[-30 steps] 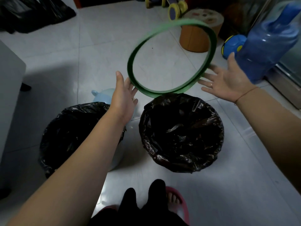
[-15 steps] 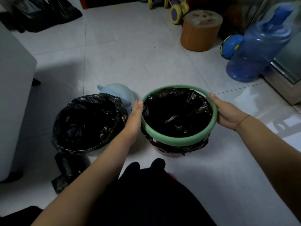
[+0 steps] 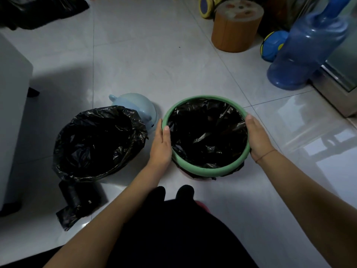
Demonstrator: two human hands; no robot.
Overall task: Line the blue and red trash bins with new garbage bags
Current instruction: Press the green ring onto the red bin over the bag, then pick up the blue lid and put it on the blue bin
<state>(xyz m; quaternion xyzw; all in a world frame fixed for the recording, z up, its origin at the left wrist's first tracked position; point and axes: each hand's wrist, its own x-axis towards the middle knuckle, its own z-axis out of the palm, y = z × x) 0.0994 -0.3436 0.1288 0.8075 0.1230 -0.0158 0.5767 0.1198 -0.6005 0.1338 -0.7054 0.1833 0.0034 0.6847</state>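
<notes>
Two bins stand side by side on the floor, each holding a black garbage bag. On the right bin (image 3: pixel 195 176), a green ring (image 3: pixel 204 172) sits around the rim over its bag (image 3: pixel 206 132). My left hand (image 3: pixel 161 144) grips the ring's left side and my right hand (image 3: pixel 257 138) grips its right side. The left bin is hidden under its loose black bag (image 3: pixel 96 142), whose edge is folded over the rim. A pale blue lid (image 3: pixel 139 108) lies on the floor just behind the left bin.
A roll of black bags (image 3: pixel 77 202) lies in front of the left bin. A white cabinet (image 3: pixel 11 113) stands at the left. A wooden stool (image 3: pixel 236 26), a blue ball (image 3: pixel 271 45) and a large blue water jug (image 3: pixel 307 49) crowd the far right.
The green ring came down from the air above the right bin onto its rim. Both hands followed it down and now hold its sides.
</notes>
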